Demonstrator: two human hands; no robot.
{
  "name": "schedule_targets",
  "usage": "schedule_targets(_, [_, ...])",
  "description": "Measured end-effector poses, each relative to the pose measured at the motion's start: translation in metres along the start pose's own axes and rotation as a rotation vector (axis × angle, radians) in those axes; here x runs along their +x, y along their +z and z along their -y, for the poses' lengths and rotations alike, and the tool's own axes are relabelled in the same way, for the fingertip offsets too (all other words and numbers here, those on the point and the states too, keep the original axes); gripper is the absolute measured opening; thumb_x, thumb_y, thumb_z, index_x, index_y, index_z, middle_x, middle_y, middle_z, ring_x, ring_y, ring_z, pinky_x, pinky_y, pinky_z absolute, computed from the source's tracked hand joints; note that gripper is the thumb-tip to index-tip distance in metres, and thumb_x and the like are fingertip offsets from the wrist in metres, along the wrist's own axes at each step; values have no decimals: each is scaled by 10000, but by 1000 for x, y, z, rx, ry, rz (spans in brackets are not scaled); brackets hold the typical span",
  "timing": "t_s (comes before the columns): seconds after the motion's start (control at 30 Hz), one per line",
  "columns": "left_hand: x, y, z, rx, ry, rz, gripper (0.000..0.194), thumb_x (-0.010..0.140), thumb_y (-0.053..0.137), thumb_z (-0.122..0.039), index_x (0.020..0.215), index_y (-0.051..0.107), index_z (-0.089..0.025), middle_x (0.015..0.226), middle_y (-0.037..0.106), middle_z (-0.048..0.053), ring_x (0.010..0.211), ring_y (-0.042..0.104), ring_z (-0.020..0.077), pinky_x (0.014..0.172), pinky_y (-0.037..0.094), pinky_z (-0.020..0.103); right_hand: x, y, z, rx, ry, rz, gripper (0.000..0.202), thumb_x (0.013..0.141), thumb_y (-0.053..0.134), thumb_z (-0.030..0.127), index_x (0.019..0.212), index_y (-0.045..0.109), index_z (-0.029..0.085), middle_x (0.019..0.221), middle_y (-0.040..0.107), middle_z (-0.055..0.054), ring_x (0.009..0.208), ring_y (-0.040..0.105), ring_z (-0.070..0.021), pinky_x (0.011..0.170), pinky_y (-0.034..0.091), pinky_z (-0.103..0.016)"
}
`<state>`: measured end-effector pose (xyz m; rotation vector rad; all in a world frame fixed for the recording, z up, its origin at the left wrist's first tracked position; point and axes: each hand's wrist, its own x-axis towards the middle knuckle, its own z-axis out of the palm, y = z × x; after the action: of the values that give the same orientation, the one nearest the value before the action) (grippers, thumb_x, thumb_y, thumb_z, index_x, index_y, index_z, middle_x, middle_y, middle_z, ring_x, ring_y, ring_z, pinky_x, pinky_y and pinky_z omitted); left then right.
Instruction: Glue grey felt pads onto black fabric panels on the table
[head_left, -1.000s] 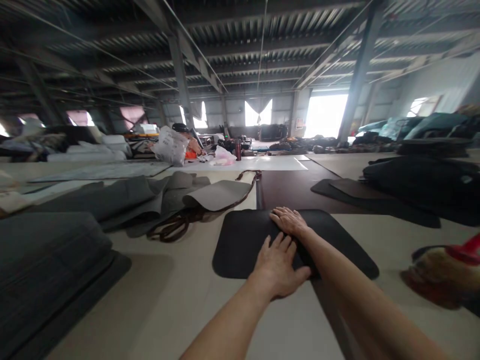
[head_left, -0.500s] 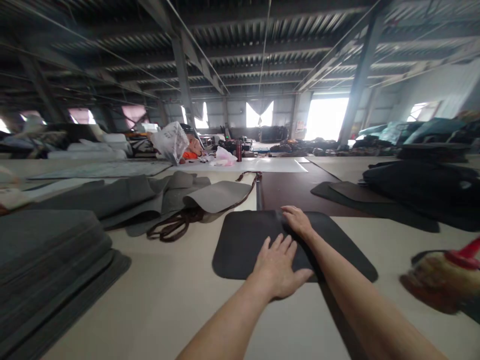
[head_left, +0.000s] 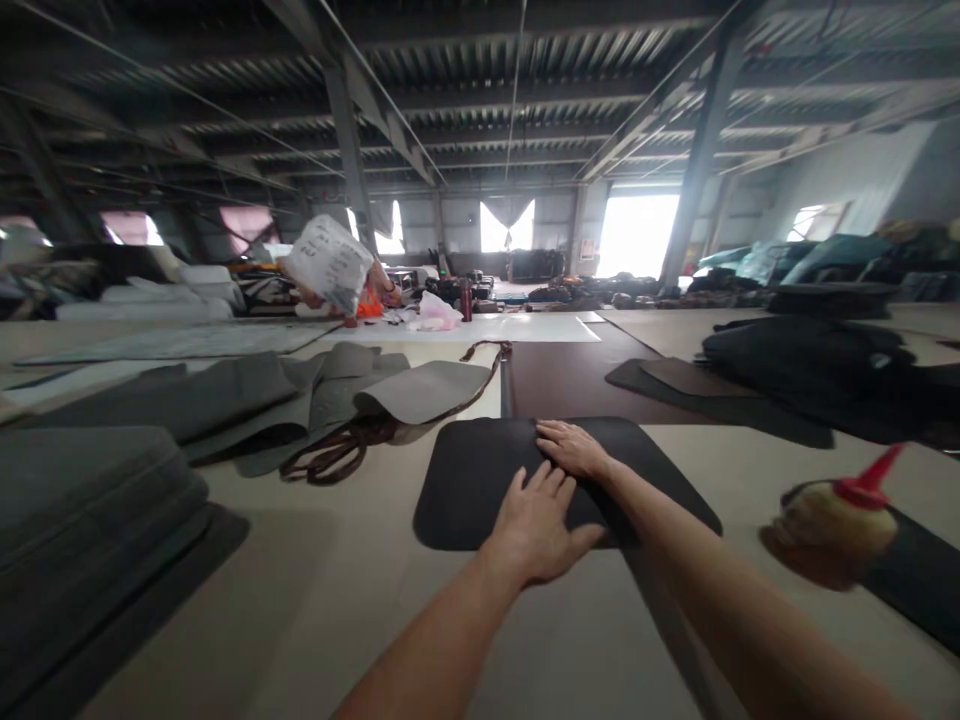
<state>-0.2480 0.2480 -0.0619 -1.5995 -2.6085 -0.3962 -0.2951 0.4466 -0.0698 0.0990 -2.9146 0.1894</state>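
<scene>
Dark mat: a flat black rubbery mat with rounded corners (head_left: pixel 480 480) lies on the pale desk (head_left: pixel 315 600), in the middle of the view, directly in front of the person.
Far left: a stack of dark grey ribbed mats (head_left: pixel 82 520) rests on the desk, well apart from the hands.
Left of centre: loose grey fabric sheets (head_left: pixel 300 400) lie folded over each other, with a coil of thin brown cord (head_left: pixel 337 455) just beside the black mat's left corner.
Left hand: the left hand (head_left: pixel 536 525) lies palm down on the near edge of the black mat; its fingers (head_left: pixel 544 480) are stretched out flat and grip nothing.
Right hand: the right hand (head_left: pixel 574 447) presses flat on the mat further away, near its far edge; the fingers are spread and closed on nothing.
Right side: a small round bottle with a red pointed cap (head_left: pixel 840 515) stands on a dark sheet (head_left: pixel 919 590), near the right forearm.
Risk: I think the right elbow could knock the bottle over if the arm swings outward, because it stands near.
Risk: the mat may slide or wrinkle on the smooth desk if one hand pushes harder than the other.
</scene>
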Motion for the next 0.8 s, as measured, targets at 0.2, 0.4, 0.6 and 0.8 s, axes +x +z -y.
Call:
schedule_targets(0.2, [4,1,2,-37,-2,24,816,938,298,-702,1554,300,-166,1635,253,86,1526,182,282,1239,125,579,-75,-7,-5,-66,124,16,504,1059,303,444,1490,450,229,1611,320,-98,1485,265,-310,1194,251,-558])
schedule_targets(0.4, [3,2,4,-87,-15,14,751,939,367,-664,1518,381,-187,1623,283,89,1524,197,273,1238,131,550,-162,-16,-10,-127,230,-4,593,1037,288,488,1506,427,152,1611,299,-142,1497,236,-313,1202,264,-540])
schedule_targets(0.6, [10,-7,12,-250,-170,-119,559,1047,172,-458,1400,538,-226,1555,431,63,1416,431,222,1193,301,401,-213,-17,-9,-132,273,-101,640,1026,310,486,1475,451,53,1556,374,-207,1453,340,-323,1189,326,-519])
schedule_targets(0.8, [16,-13,18,-436,-332,-238,598,1051,209,-537,1227,635,-156,1277,669,108,1201,614,223,1078,438,450,-215,-23,-3,-94,248,-203,575,1024,338,456,1371,575,63,1462,501,-223,1390,442,-330,1176,353,-515])
